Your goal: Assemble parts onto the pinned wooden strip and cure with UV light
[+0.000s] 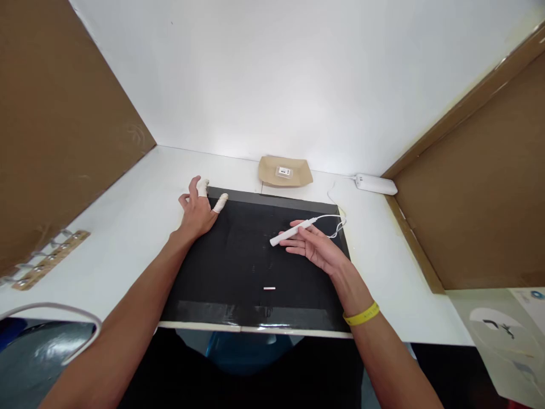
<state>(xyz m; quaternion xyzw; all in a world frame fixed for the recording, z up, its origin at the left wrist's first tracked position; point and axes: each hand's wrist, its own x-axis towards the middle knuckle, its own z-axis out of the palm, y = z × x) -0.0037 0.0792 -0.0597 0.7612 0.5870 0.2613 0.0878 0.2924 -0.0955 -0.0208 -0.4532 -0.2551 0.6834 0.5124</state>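
Note:
My right hand point(313, 244), with a yellow band on its wrist, holds a slim white stick-shaped device point(289, 232) between thumb and fingers; a white cable runs from its far end. At the upper left corner of the black mat point(230, 255) my left hand point(199, 210) rests with fingers spread and nothing in it. White finger covers sit on its thumb and index finger. A small thin whitish strip point(269, 288) lies on the mat near the front. Behind the mat, a cardboard tray point(266, 176) contains a small clear case with a label point(284, 171).
A white power strip or adapter point(375, 184) lies at the back right, joined to a cable point(336, 199). Brown panels point(481, 187) flank the white table. A wooden strip with metal fittings point(51, 260) lies at the left. A white cable loop point(51, 307) hangs at the front left.

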